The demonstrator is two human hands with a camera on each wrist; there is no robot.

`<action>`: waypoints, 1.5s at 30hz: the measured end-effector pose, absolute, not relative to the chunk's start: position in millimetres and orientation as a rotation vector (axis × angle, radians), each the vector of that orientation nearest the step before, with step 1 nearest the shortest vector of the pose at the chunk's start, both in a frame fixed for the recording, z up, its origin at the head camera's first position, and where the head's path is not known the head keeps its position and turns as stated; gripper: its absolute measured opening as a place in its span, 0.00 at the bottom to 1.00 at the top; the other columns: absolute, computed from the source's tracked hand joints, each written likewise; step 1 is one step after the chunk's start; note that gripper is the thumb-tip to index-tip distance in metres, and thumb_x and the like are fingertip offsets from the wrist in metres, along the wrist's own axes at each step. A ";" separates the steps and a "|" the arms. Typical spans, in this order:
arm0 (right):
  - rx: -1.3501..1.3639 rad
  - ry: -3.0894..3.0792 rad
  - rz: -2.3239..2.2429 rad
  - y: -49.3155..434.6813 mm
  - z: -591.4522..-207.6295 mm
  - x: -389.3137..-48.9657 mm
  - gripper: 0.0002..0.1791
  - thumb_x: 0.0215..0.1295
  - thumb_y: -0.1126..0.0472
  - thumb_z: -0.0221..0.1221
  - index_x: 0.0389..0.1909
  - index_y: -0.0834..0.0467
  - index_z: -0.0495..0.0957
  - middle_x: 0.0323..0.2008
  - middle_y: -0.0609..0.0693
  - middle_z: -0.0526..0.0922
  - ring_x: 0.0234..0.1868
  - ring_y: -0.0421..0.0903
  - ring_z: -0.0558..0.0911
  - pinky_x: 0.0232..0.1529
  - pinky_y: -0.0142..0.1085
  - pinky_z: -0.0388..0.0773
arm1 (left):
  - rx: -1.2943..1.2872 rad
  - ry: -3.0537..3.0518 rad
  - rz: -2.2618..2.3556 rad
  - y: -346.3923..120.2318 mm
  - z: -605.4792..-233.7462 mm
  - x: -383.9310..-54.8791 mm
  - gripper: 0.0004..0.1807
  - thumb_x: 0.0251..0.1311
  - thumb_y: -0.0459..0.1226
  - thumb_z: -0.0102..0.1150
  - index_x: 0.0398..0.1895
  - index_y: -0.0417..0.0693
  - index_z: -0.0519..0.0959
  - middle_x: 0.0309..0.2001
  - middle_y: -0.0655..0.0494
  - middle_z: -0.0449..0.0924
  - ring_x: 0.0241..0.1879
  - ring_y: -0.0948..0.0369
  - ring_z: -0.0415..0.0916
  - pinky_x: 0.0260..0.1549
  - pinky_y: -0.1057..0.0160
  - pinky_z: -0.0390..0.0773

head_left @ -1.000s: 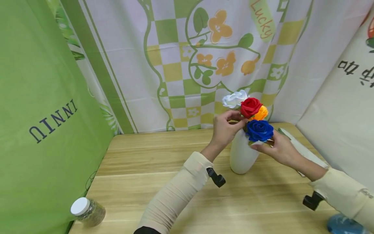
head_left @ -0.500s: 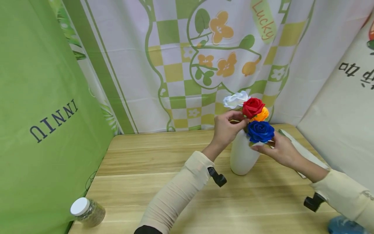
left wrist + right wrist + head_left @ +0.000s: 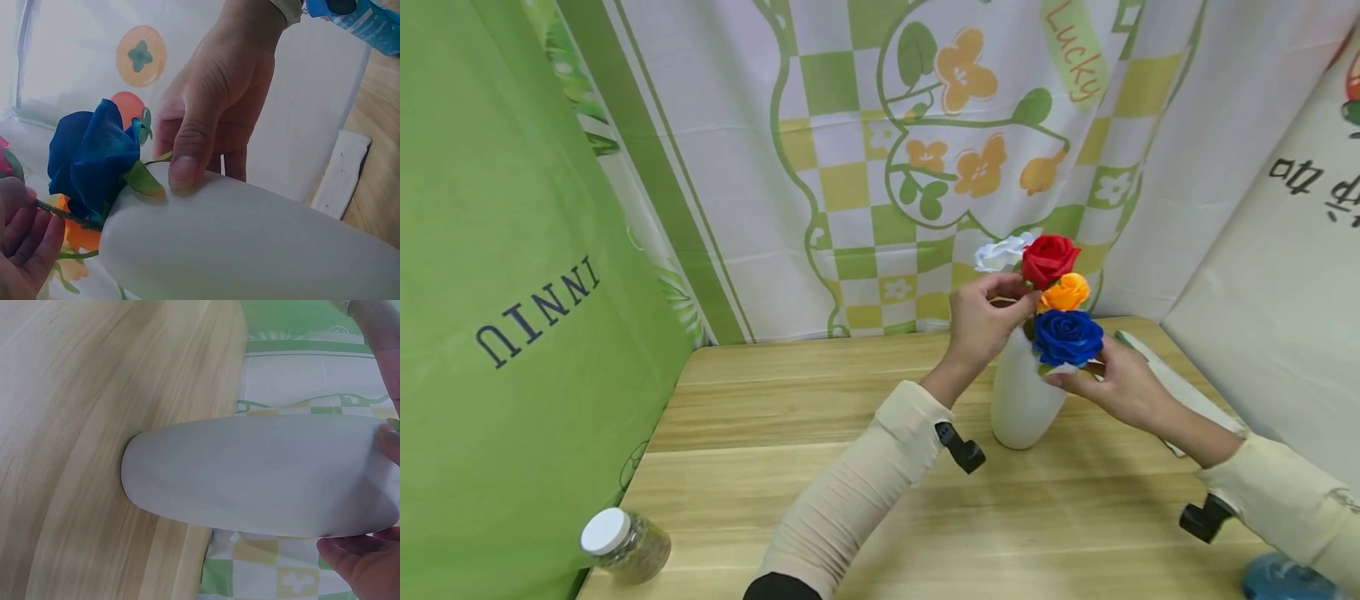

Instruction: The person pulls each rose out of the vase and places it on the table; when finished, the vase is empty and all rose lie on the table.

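Note:
A red rose (image 3: pixel 1049 261), seemingly artificial, stands above the mouth of a tall white vase (image 3: pixel 1026 392). My left hand (image 3: pixel 985 321) pinches its thin green stem, as the left wrist view shows with the left hand (image 3: pixel 25 247) at the lower left. A blue rose (image 3: pixel 1067 337) leans over the near side of the rim. Behind it are an orange rose (image 3: pixel 1066 292) and a white flower (image 3: pixel 1000 254). My right hand (image 3: pixel 1120 383) grips the vase near its top, its thumb (image 3: pixel 186 165) pressed on the wall. The stems inside the vase are hidden.
A clear jar with a white lid (image 3: pixel 625 542) stands at the table's front left. A long white object (image 3: pixel 1195 396) lies by the right wall. Something blue (image 3: pixel 1288 577) sits at the lower right. Printed curtain cloth (image 3: pixel 730 208) hangs behind the table.
My left hand has raised the red rose a little, showing more of the orange one beneath it. The right hand and the vase have stayed in nearly the same place.

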State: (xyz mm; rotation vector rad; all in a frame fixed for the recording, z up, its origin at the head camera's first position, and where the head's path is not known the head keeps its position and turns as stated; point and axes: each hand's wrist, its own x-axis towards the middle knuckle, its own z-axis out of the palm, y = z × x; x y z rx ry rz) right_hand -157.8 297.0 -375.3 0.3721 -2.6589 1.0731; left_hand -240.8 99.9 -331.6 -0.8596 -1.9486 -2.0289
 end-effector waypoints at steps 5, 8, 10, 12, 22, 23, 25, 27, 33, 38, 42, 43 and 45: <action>0.363 -2.661 1.068 297.0 -374.6 -158.0 0.33 0.60 0.60 0.70 0.65 0.63 0.70 0.56 0.64 0.81 0.48 0.13 0.70 0.48 0.46 0.87 | -0.871 -1.929 -2.003 99.8 -325.7 -241.0 0.10 0.56 0.32 0.71 0.39 0.34 0.84 0.36 0.41 0.87 0.31 0.71 0.82 0.36 0.73 0.86; 0.357 -2.666 1.071 296.9 -374.2 -157.7 0.33 0.61 0.59 0.70 0.65 0.63 0.70 0.56 0.64 0.81 0.48 0.13 0.70 0.48 0.48 0.86 | -0.854 -1.916 -2.008 100.2 -321.5 -241.4 0.10 0.56 0.32 0.72 0.39 0.34 0.85 0.35 0.41 0.88 0.30 0.70 0.82 0.36 0.73 0.86; 0.352 -2.670 1.069 296.8 -374.2 -157.3 0.33 0.61 0.59 0.70 0.65 0.63 0.70 0.57 0.64 0.81 0.48 0.12 0.69 0.49 0.50 0.85 | -0.838 -1.907 -2.021 99.9 -318.7 -241.1 0.10 0.56 0.32 0.72 0.38 0.34 0.85 0.35 0.41 0.88 0.30 0.70 0.83 0.36 0.73 0.86; 0.347 -2.671 1.071 296.6 -374.3 -156.8 0.33 0.61 0.59 0.70 0.65 0.63 0.70 0.57 0.65 0.81 0.48 0.12 0.68 0.49 0.52 0.84 | -0.827 -1.894 -2.028 99.0 -315.9 -240.7 0.10 0.56 0.32 0.71 0.38 0.33 0.84 0.35 0.40 0.88 0.30 0.71 0.82 0.35 0.73 0.86; 0.384 -2.634 1.141 296.5 -377.9 -157.7 0.31 0.62 0.62 0.68 0.64 0.66 0.70 0.56 0.66 0.80 0.48 0.12 0.70 0.44 0.17 0.80 | -0.807 -1.758 -2.086 90.4 -301.4 -241.1 0.11 0.55 0.31 0.72 0.38 0.32 0.84 0.35 0.37 0.86 0.30 0.66 0.84 0.34 0.69 0.88; 0.383 -2.634 1.153 297.1 -378.2 -157.7 0.30 0.63 0.63 0.68 0.64 0.67 0.70 0.56 0.67 0.80 0.48 0.12 0.70 0.44 0.15 0.79 | -0.810 -1.749 -2.083 89.9 -299.4 -241.2 0.11 0.55 0.30 0.72 0.38 0.32 0.84 0.35 0.36 0.86 0.30 0.66 0.83 0.35 0.69 0.88; 0.388 -2.635 1.167 298.7 -378.3 -157.7 0.29 0.65 0.63 0.66 0.64 0.68 0.69 0.57 0.68 0.79 0.48 0.12 0.70 0.43 0.13 0.77 | -0.812 -1.737 -2.080 88.7 -295.0 -240.9 0.10 0.55 0.30 0.72 0.38 0.31 0.84 0.35 0.36 0.86 0.30 0.66 0.84 0.35 0.69 0.88; 0.400 -2.636 1.170 300.4 -378.2 -157.9 0.27 0.67 0.64 0.64 0.63 0.68 0.69 0.57 0.70 0.79 0.49 0.11 0.69 0.43 0.13 0.76 | -0.816 -1.731 -2.071 87.2 -290.7 -240.4 0.10 0.55 0.30 0.71 0.38 0.32 0.83 0.35 0.36 0.86 0.31 0.64 0.84 0.35 0.68 0.88; 0.458 -2.574 1.153 303.8 -379.8 -158.7 0.21 0.68 0.69 0.61 0.59 0.70 0.71 0.52 0.67 0.82 0.48 0.11 0.69 0.44 0.10 0.74 | -0.853 -1.676 -2.055 83.2 -276.3 -238.5 0.11 0.55 0.29 0.71 0.39 0.31 0.83 0.36 0.35 0.86 0.33 0.52 0.87 0.36 0.65 0.89; 0.512 -2.528 1.171 306.2 -382.7 -159.3 0.19 0.70 0.70 0.58 0.59 0.71 0.71 0.51 0.24 0.76 0.50 0.12 0.71 0.45 0.10 0.74 | -0.858 -1.663 -2.047 79.8 -265.6 -237.3 0.11 0.56 0.28 0.70 0.40 0.31 0.83 0.37 0.34 0.86 0.34 0.47 0.87 0.37 0.64 0.89; 0.524 -2.531 1.186 308.8 -383.0 -159.3 0.19 0.74 0.68 0.54 0.61 0.72 0.69 0.49 0.12 0.70 0.50 0.12 0.71 0.44 0.10 0.74 | -0.819 -1.672 -2.088 75.6 -258.4 -237.0 0.11 0.56 0.29 0.71 0.41 0.31 0.83 0.37 0.34 0.85 0.34 0.48 0.86 0.38 0.66 0.88; 0.525 -2.531 1.193 309.6 -382.9 -159.3 0.19 0.74 0.68 0.53 0.61 0.72 0.69 0.49 0.13 0.70 0.49 0.13 0.72 0.44 0.11 0.74 | -0.815 -1.671 -2.093 74.3 -256.7 -237.0 0.12 0.56 0.29 0.71 0.41 0.31 0.83 0.38 0.34 0.85 0.34 0.48 0.86 0.38 0.65 0.88; 0.519 -2.538 1.202 311.0 -382.3 -159.3 0.19 0.76 0.67 0.50 0.62 0.73 0.68 0.48 0.13 0.71 0.48 0.14 0.73 0.44 0.11 0.75 | -0.818 -1.655 -2.093 71.0 -252.6 -237.9 0.11 0.56 0.29 0.71 0.41 0.31 0.83 0.37 0.34 0.85 0.34 0.49 0.87 0.39 0.64 0.89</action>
